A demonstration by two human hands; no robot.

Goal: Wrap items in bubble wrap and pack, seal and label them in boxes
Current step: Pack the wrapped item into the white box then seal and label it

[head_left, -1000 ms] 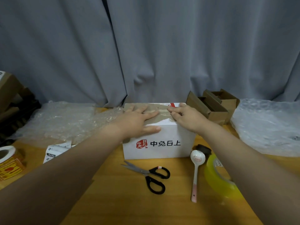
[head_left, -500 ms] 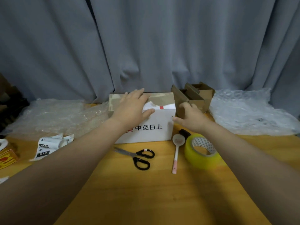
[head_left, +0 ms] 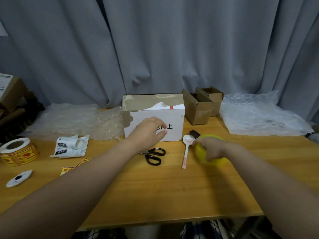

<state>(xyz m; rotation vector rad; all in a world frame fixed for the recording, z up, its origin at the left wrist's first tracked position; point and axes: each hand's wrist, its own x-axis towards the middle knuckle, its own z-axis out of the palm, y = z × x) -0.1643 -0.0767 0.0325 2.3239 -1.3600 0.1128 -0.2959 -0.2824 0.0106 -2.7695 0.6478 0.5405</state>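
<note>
Two hands were out over the table [head_left: 155, 187]. The right hand [head_left: 214, 148] gripped the yellow tape roll [head_left: 200, 152], just beside the spoon [head_left: 186, 152]. The left hand [head_left: 148, 133] hung loose, holding nothing, in front of the white box [head_left: 176, 116] near the curtain [head_left: 155, 49]. That box looked stiff and light; I would hold its two short ends.

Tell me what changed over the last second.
Both hands came off the taped top of the white cardboard box. The right hand moved down and to the right and now grips the yellow roll of tape. The left hand dropped in front of the box's face, fingers loosely curled, holding nothing. The box, the black-handled scissors and the white spoon lie where they were.
</note>
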